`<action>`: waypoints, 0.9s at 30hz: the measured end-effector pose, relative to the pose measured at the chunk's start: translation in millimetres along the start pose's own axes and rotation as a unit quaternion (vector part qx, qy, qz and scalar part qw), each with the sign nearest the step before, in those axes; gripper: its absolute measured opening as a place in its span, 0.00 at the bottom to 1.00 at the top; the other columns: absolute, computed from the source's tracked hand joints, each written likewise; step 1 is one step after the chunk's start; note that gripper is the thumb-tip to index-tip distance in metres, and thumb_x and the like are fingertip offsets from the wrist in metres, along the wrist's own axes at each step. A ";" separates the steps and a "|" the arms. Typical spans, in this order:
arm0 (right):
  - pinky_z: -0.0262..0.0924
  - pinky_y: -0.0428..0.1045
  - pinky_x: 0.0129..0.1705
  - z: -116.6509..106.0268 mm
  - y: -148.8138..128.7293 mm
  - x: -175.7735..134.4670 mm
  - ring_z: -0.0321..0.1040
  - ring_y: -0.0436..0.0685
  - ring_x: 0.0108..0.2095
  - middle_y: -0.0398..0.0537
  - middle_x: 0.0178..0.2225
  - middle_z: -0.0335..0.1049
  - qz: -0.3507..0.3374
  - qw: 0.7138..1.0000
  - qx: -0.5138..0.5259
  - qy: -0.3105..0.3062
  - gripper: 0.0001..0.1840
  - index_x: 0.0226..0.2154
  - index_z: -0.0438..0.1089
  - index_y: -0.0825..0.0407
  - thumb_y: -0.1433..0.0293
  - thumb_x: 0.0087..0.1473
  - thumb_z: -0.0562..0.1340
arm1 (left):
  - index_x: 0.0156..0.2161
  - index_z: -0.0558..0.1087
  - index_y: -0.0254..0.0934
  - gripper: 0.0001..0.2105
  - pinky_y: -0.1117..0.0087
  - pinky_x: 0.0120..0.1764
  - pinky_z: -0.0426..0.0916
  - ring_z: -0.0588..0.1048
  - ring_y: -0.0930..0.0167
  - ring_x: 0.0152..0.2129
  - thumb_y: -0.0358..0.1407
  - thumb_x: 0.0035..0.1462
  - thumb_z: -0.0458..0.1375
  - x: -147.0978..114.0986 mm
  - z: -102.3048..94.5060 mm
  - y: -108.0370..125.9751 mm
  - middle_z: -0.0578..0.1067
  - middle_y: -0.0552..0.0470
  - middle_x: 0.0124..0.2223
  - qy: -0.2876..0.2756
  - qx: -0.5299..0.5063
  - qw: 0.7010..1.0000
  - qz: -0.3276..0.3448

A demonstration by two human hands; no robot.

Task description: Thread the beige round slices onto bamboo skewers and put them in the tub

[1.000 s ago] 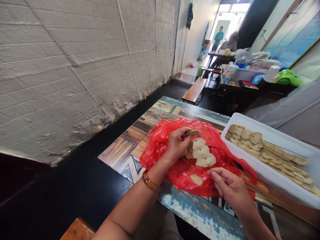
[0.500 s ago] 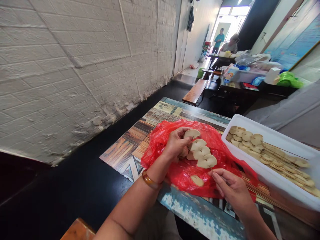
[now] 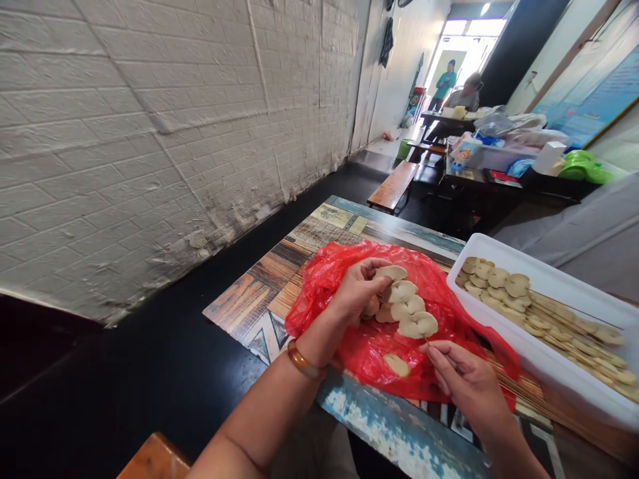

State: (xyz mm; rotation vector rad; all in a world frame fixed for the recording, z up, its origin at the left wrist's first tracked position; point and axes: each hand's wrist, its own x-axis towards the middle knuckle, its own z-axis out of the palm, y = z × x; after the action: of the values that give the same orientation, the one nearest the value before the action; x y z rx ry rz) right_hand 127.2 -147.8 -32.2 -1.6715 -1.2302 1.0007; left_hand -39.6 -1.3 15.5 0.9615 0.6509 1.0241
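My left hand point(image 3: 360, 287) pinches a thin, pale beige round slice point(image 3: 392, 273) at the upper end of a row of similar slices. Below it, several slices point(image 3: 417, 324) are threaded on a thin skewer. My right hand point(image 3: 462, 372) has thumb and finger closed on the skewer's lower end point(image 3: 426, 341). Under both hands lies a crumpled red plastic bag point(image 3: 329, 266), with more slices partly hidden behind my left hand. One loose slice point(image 3: 397, 364) rests on the bag near the table's front edge.
Right of the bag stands a white plastic tub point(image 3: 479, 247) with several filled skewers point(image 3: 559, 319). Bare skewers point(image 3: 544, 398) lie before it on the patterned table point(image 3: 269, 279). Beyond are a bench point(image 3: 394, 184), a cluttered dark table and two people. A white brick-patterned wall point(image 3: 200, 120) runs along the left.
The view has shifted slightly, so everything sits a little lower and further right. Both hands keep their grips on the slice and the skewer, with hardly any other movement.
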 end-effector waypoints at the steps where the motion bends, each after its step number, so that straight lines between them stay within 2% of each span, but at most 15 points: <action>1: 0.48 0.45 0.18 0.4 -0.4 -0.4 0.54 0.49 0.15 0.37 0.13 0.57 0.003 1.000 0.002 0.000 0.19 0.34 0.72 0.52 0.53 0.51 0.60 | 0.35 0.73 0.33 0.13 0.76 0.27 0.61 0.68 0.77 0.22 0.32 0.39 0.64 0.1 -0.2 0.0 0.73 0.53 0.27 0.006 0.002 1.000 0.001; 9: 0.52 0.44 0.18 2.0 -0.2 0.5 0.57 0.50 0.16 0.38 0.14 0.59 -0.004 0.999 -0.045 0.008 0.22 0.36 0.73 0.54 0.53 0.51 0.59 | 0.32 0.72 0.32 0.13 0.77 0.24 0.58 0.66 0.79 0.18 0.35 0.39 0.65 3.2 -2.1 -6.7 0.71 0.55 0.23 0.046 -0.033 0.998 0.004; 14: 0.54 0.44 0.18 3.7 -6.0 -0.4 0.58 0.50 0.16 0.38 0.14 0.60 -0.018 0.997 -0.068 0.038 0.20 0.35 0.74 0.53 0.54 0.51 0.59 | 0.32 0.72 0.32 0.14 0.76 0.25 0.59 0.66 0.78 0.18 0.35 0.36 0.67 3.7 -2.3 -9.4 0.72 0.55 0.23 0.059 -0.066 0.996 0.002; 27: 0.59 0.45 0.21 3.9 -6.8 -1.4 0.62 0.51 0.17 0.40 0.16 0.65 -0.060 0.992 -0.098 0.048 0.15 0.34 0.75 0.50 0.57 0.53 0.59 | 0.31 0.73 0.32 0.14 0.75 0.28 0.61 0.69 0.76 0.21 0.35 0.36 0.67 4.6 -3.8 -10.4 0.74 0.53 0.26 0.065 -0.094 0.993 -0.014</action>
State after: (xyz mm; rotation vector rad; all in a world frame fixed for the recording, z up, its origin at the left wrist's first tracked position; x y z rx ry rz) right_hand 121.1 -147.2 -27.1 -1.7511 -1.3819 0.7376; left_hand -36.6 2.2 4.5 0.7232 0.6601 1.1083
